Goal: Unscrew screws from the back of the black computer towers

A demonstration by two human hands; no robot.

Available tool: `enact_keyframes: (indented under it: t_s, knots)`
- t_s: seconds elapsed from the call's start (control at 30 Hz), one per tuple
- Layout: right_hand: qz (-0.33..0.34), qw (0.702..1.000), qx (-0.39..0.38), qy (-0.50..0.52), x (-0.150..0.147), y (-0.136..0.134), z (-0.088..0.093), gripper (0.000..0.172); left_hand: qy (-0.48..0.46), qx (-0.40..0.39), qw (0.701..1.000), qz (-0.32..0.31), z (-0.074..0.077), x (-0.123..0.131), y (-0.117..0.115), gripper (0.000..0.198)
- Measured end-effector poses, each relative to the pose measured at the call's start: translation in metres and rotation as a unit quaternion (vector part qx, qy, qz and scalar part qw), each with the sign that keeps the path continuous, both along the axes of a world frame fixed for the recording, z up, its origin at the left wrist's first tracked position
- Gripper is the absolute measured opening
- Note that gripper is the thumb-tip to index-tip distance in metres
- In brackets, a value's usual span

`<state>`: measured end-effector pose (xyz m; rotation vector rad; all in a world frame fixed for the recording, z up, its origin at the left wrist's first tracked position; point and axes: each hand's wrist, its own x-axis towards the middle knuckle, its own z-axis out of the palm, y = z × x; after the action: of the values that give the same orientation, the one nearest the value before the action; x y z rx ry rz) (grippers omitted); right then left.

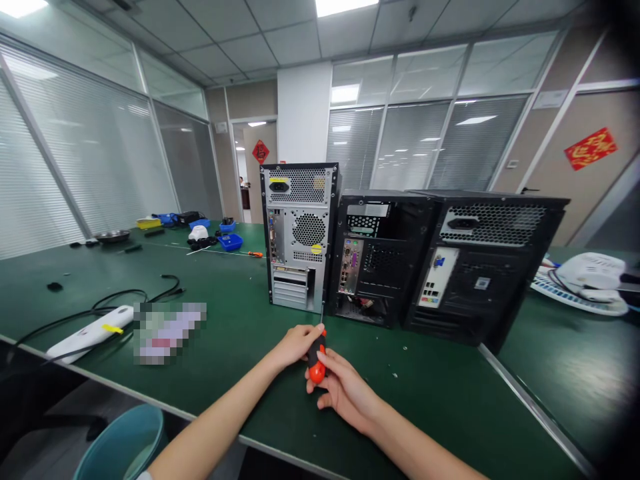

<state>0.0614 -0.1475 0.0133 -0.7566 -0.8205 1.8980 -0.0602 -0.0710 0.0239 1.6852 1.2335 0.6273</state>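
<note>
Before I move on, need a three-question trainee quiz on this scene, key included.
1. Short answer: which tool do the left grip and right grip both hold?
2. True or false: three computer cases stand side by side on the green table.
3. Multiple choice: which case has a mostly silver back? A) left B) middle C) right

Key:
1. A screwdriver
2. True
3. A, the left case

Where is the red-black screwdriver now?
In the head view, below centre: the left hand and right hand hold the screwdriver near the leftmost computer tower.
</note>
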Motion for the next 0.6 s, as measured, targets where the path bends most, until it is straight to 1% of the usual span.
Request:
enact_keyframes:
  t_s: [0.07,0.13,0.2,0.27,0.33,0.4,0.47,0.53,0.6]
  knots:
    - [-0.002,1.0,0.002,-0.005,0.0,0.001,0.0,0.033,0.014,0.033,0.999,0.006,0.004,-0.003,0.002,0.052]
    - [-0.002,1.0,0.005,-0.009,0.0,0.001,0.0,0.034,0.033,0.115,0.992,0.028,0.01,-0.008,0.006,0.044]
    - [0.002,1.0,0.007,-0.01,0.001,0.002,0.001,0.033,0.057,0.206,0.976,0.049,0.019,-0.014,0.011,0.034]
    - [0.006,1.0,0.01,-0.01,0.002,0.002,0.001,0.033,0.069,0.279,0.956,0.059,0.029,-0.02,0.017,0.022]
    - [0.009,1.0,0.01,-0.009,0.003,0.003,0.001,0.033,0.092,0.347,0.93,0.077,0.036,-0.026,0.025,0.018]
    - [0.009,1.0,0.008,-0.007,0.004,0.004,0.001,0.033,0.147,0.417,0.891,0.098,0.039,-0.03,0.032,0.024]
    - [0.018,1.0,0.009,-0.007,0.005,0.002,0.001,0.032,0.207,0.477,0.846,0.114,0.038,-0.031,0.04,0.037]
    - [0.041,0.999,0.013,-0.013,0.005,-0.002,0.001,0.032,0.262,0.518,0.807,0.111,0.034,-0.03,0.047,0.053]
    - [0.077,0.997,0.018,-0.022,0.003,-0.007,0.002,0.034,0.319,0.535,0.775,0.104,0.028,-0.027,0.054,0.07]
